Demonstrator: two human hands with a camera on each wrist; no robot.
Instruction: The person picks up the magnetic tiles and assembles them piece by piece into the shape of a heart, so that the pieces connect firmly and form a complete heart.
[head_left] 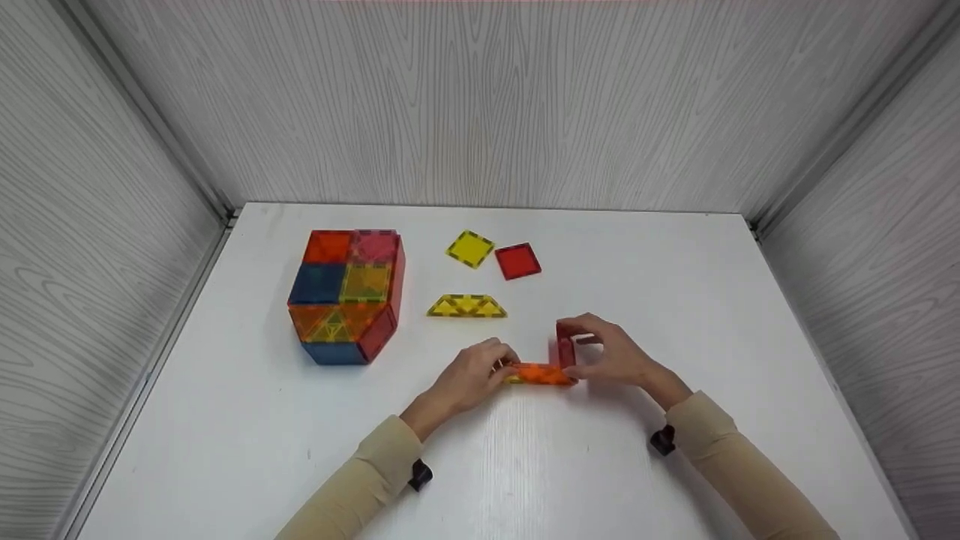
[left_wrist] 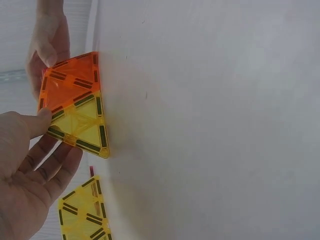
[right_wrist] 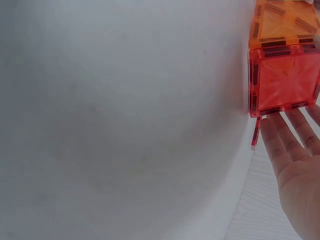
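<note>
Near the middle of the table an orange trapezoid magnetic tile stands on edge, joined to a yellow triangle tile. My left hand pinches the yellow triangle, thumb on its near face and fingers behind. A red square tile stands upright at the orange tile's right end, meeting it at a corner. My right hand holds this red square between thumb and fingertips, the fingers at its far edge.
A box-like structure of coloured tiles stands on the left of the white table. Behind my hands lie a yellow trapezoid tile, a yellow square tile and another red square tile. Grey wood-grain panels enclose the table.
</note>
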